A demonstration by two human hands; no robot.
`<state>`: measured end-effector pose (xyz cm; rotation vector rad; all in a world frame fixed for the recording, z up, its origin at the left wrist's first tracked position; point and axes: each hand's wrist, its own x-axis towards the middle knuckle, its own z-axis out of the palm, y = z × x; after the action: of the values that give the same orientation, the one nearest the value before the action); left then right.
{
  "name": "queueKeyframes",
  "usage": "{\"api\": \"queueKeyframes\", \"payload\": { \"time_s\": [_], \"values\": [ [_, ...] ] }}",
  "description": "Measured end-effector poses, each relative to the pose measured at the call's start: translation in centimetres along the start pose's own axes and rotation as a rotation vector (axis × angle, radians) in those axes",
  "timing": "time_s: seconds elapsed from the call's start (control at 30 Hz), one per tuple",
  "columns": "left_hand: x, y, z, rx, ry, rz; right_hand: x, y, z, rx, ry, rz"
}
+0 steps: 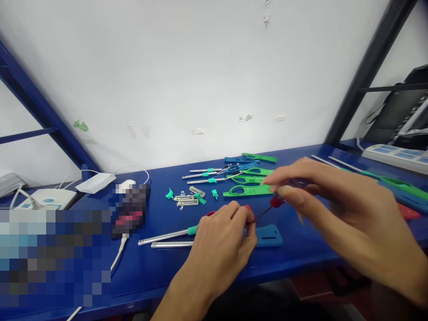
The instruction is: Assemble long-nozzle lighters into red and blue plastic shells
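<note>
My left hand [224, 240] is closed over a red lighter handle [249, 208], low on the blue tabletop, and covers most of it. A silver lighter tube [167, 236] with a teal collar sticks out to the left of these fingers. Pinched in my right hand [347, 214] is a screwdriver [277, 200] with a red and dark purple handle. Its thin shaft slants down to the red handle by my left fingertips; the exact contact point is hidden. Beneath my left hand lies a blue lighter handle [270, 236], with a second silver tube [172, 244] on the other side.
Clear fuel cartridges [187, 202] and teal plastic bits [215, 194] lie behind my left hand. Green handle shells [249, 191] and several lighter tubes [205, 181] are farther back. A power strip [397, 156] stands right; a white cable [117, 258] runs left.
</note>
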<state>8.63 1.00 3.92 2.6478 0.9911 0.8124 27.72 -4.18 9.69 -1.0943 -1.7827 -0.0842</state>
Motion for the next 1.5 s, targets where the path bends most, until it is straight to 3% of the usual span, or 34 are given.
{"api": "queueKeyframes", "payload": {
  "time_s": [0.17, 0.37, 0.5, 1.03, 1.23, 1.33, 1.5],
  "values": [
    [0.6, 0.9, 1.6, -0.003, 0.054, 0.054, -0.9, 0.5, -1.4, -0.046, -0.046, 0.048],
    [2.0, 2.1, 3.1, 0.031, -0.086, 0.04, -2.2, 1.8, -2.6, -0.07, -0.059, 0.117],
    [2.2, 2.3, 3.9, 0.025, -0.109, 0.021, -2.7, 2.4, -2.5, -0.036, -0.063, 0.155],
    [1.3, 1.6, 4.0, -0.13, -0.124, -0.035, -2.7, 3.0, -1.4, -0.021, -0.051, 0.222],
    [-0.8, 1.2, 3.7, -0.114, -0.033, 0.063, -2.9, 3.4, -1.1, -0.061, -0.023, 0.151],
    [-1.0, 1.1, 4.0, -0.01, -0.035, 0.08, -2.7, 3.0, -1.6, -0.047, -0.1, 0.095],
    [-0.7, 0.9, 4.5, 0.016, -0.094, 0.025, -1.2, 2.2, -2.5, -0.041, -0.222, 0.118]
  ]
}}
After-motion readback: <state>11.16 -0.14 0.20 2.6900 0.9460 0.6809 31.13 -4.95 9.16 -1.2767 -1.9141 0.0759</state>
